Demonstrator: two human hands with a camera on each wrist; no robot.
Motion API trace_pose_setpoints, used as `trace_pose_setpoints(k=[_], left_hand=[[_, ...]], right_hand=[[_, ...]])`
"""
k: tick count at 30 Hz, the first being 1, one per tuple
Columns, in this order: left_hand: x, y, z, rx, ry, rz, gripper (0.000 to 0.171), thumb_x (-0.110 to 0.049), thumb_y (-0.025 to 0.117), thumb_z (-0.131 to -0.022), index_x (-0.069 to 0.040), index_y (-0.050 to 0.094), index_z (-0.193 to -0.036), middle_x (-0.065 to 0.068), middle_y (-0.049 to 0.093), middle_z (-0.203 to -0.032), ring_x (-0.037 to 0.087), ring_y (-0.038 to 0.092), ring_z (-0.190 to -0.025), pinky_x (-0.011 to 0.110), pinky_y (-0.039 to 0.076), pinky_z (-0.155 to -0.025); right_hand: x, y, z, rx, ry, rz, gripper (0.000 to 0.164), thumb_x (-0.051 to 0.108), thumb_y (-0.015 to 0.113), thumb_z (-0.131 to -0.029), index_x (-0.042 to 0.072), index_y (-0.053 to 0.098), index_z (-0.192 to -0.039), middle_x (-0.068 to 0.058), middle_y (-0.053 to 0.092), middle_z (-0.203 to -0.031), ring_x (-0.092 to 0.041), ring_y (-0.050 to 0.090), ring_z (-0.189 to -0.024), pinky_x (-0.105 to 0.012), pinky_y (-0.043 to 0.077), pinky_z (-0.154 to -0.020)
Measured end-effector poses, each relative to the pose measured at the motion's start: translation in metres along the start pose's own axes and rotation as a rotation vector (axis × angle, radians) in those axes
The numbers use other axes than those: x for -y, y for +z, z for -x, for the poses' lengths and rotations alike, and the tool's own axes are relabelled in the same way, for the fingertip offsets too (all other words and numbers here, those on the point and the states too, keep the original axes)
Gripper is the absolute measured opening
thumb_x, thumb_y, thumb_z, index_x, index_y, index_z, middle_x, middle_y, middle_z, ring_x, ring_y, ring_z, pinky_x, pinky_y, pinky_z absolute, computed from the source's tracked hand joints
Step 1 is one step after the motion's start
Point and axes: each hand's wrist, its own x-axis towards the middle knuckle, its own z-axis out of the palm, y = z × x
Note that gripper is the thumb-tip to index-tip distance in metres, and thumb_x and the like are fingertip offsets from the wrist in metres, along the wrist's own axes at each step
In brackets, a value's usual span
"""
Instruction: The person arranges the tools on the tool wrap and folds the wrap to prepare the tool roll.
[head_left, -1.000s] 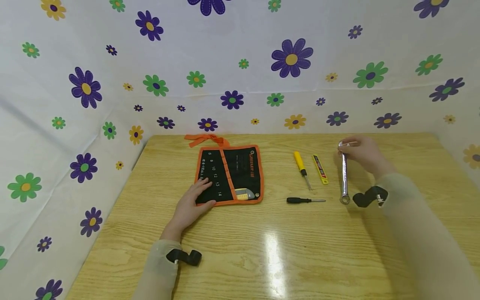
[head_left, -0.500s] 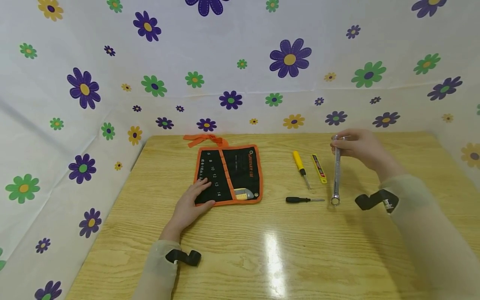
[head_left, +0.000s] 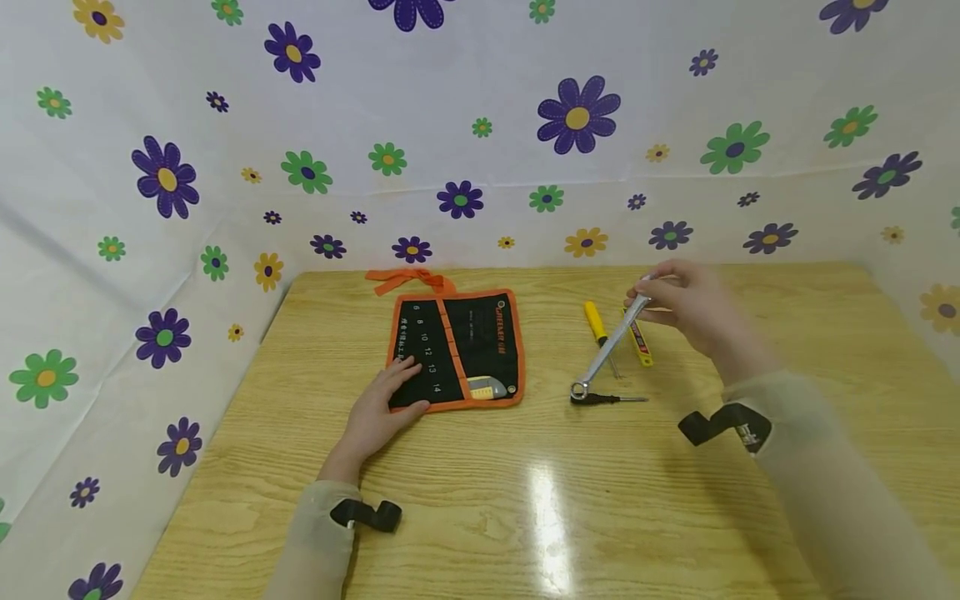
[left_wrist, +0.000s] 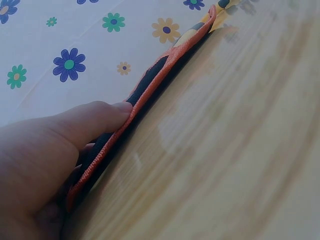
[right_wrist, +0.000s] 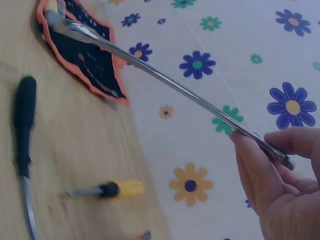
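Note:
A silver wrench point(head_left: 611, 350) hangs tilted above the table, its ring end toward the lower left. My right hand point(head_left: 686, 308) pinches its far end between thumb and fingers; the right wrist view shows this wrench point(right_wrist: 175, 90) held clear of the tabletop. On the left, a black tool pouch point(head_left: 480, 333) with orange edging lies flat, a grey and yellow utility knife point(head_left: 487, 387) in one of its pockets. My left hand point(head_left: 378, 417) rests on the pouch's near left corner, fingers spread and fairly straight. In the left wrist view the thumb lies along the pouch's orange edge point(left_wrist: 150, 95).
Under the wrench lie a yellow-handled screwdriver point(head_left: 594, 318) and a black screwdriver point(head_left: 600, 399), both partly covered by it. Beside them is a slim yellow packet point(head_left: 642, 346). An orange tie strap point(head_left: 408, 277) trails behind the pouch. A flowered cloth point(head_left: 465, 125) hangs behind the table.
My right hand has lifted the wrench and carried it left, from right of the packet to above the screwdrivers, tilting it. The left hand has stayed on the pouch.

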Motion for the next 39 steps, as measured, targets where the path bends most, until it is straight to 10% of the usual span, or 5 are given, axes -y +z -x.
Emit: trace_pose_setpoints(k=[13,26,39], left_hand=[[-0.003,-0.001,0.000,-0.009,0.017,0.009,0.062,-0.036,0.071,-0.087,-0.014,0.049,-0.141,0.003,0.034,-0.152,0.024,0.022,-0.142,0.044,0.015,-0.115],[-0.001,-0.002,0.000,-0.002,0.006,0.014,0.061,-0.036,0.070,-0.087,-0.016,0.049,-0.141,0.001,0.033,-0.152,0.023,0.021,-0.142,0.048,0.017,-0.114],[-0.004,-0.001,0.000,-0.013,0.015,0.014,0.063,-0.037,0.071,-0.086,-0.014,0.050,-0.140,0.004,0.035,-0.152,0.027,0.022,-0.142,0.053,0.019,-0.112]], right_hand=[[-0.035,0.045,0.003,-0.042,-0.033,-0.438,0.018,0.004,0.058,-0.095,-0.006,0.046,-0.105,-0.012,0.071,-0.092,-0.020,0.068,-0.094,-0.029,0.052,-0.082],[-0.055,0.083,-0.005,-0.018,0.008,-0.577,0.011,-0.001,0.049,-0.098,0.001,0.039,-0.103,-0.009,0.071,-0.095,-0.020,0.066,-0.099,-0.032,0.047,-0.089],[-0.062,0.101,-0.010,-0.092,0.102,-0.364,0.013,0.005,0.053,-0.098,0.000,0.045,-0.107,-0.026,0.058,-0.123,-0.024,0.063,-0.108,-0.030,0.051,-0.086]])
